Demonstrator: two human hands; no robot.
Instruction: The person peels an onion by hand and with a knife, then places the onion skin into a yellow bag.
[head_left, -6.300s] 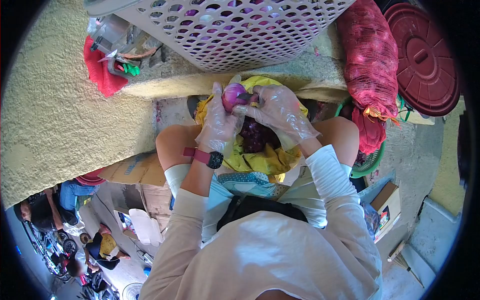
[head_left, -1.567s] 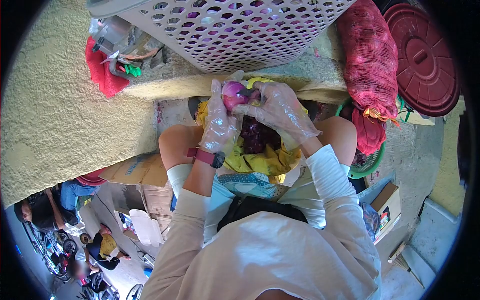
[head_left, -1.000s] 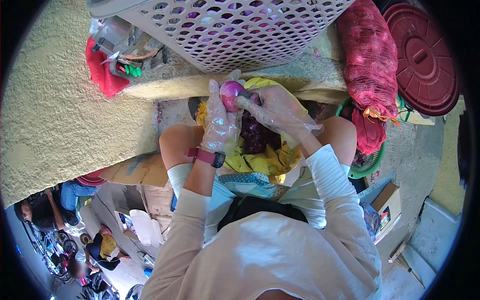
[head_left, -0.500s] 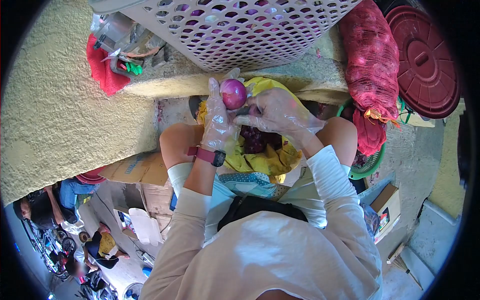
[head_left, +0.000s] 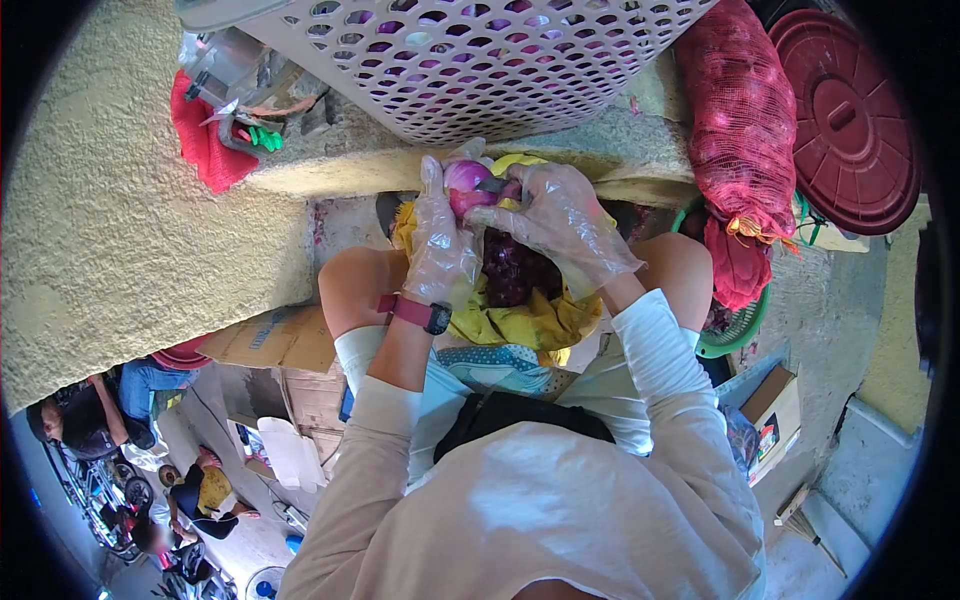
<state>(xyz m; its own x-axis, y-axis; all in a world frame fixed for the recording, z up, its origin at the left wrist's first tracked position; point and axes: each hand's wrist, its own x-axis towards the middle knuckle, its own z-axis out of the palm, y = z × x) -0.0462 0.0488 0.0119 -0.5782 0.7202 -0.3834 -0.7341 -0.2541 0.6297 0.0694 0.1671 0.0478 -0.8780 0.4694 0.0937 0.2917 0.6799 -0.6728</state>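
Observation:
My left hand (head_left: 440, 250), in a clear plastic glove with a red-strapped watch at the wrist, holds a purple onion (head_left: 464, 182) up in front of me. My right hand (head_left: 560, 222), also gloved, grips a small knife (head_left: 493, 186) whose blade lies against the onion's right side. Below both hands a yellow bag (head_left: 520, 322) lies open between my knees, with dark purple peelings (head_left: 512, 270) heaped in it.
A white perforated basket (head_left: 460, 60) with onions inside stands on the concrete ledge ahead. A red mesh sack of onions (head_left: 740, 120) and a dark red lid (head_left: 850, 110) lie at right. A red cloth (head_left: 205, 135) sits at left. Cardboard boxes and other people are at lower left.
The onion has come back down from its raised position half a second ago. My right hand has moved up, so the knife meets the onion's side again.

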